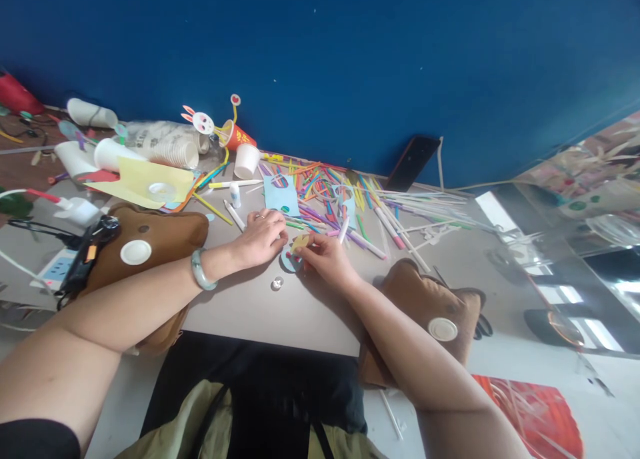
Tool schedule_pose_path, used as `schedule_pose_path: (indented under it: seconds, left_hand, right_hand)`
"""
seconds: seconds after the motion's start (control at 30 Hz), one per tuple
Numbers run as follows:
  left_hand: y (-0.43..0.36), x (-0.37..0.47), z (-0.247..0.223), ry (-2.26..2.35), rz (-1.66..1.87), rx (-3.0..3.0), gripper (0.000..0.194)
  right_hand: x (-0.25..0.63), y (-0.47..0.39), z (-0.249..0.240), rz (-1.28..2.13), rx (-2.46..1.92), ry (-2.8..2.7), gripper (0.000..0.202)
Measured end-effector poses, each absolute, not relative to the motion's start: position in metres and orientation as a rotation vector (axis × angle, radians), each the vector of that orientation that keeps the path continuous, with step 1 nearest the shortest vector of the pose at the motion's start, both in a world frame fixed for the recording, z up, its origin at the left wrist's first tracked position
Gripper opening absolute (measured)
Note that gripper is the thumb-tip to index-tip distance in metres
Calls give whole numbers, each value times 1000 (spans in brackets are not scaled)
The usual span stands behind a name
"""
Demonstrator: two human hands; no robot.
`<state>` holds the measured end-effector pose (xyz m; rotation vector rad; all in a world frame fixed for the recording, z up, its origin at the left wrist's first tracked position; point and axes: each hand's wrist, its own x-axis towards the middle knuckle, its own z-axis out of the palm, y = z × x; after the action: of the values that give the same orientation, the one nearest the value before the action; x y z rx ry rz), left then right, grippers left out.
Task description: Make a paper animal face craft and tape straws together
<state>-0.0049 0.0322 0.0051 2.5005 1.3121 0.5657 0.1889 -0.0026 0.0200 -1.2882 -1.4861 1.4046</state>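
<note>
Between my two hands lies a small round blue paper cut-out with darker and reddish marks, on the grey table. My left hand is curled at its left edge, thumb and fingertips against it; their exact grip is partly hidden. Pinched in my right hand is a small yellow paper piece, held over the cut-out's upper right. A white marker sticks up by the right hand's knuckles; whether the fingers hold it I cannot tell. Just below the cut-out is a small clear round item.
Coloured sticks and markers spread behind my hands, with a light-blue paper sheet and a glue bottle. Paper cups and yellow paper lie left. Brown cushions flank my arms. A dark phone leans on the wall.
</note>
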Motion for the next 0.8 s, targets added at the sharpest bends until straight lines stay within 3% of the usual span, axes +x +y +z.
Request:
schedule_pose_path:
  seconds: [0.07,0.23,0.53,0.8]
  left_hand:
    - [32,-6,7,1293,552,2515,11]
    - [27,-4,4,1250,482,2560,29]
    - [20,9,1,1270,526,2584,15]
    - [20,11,7,1225,571,2520,14]
  right_hand:
    - [189,-2,20,1370,-1300,-1478,22]
    - [191,-1,18,1375,-1369,-1429,20]
    - [189,2,16,1431,-1283,-1476,11]
    - [191,4,13,1288,-1337,-1506,9]
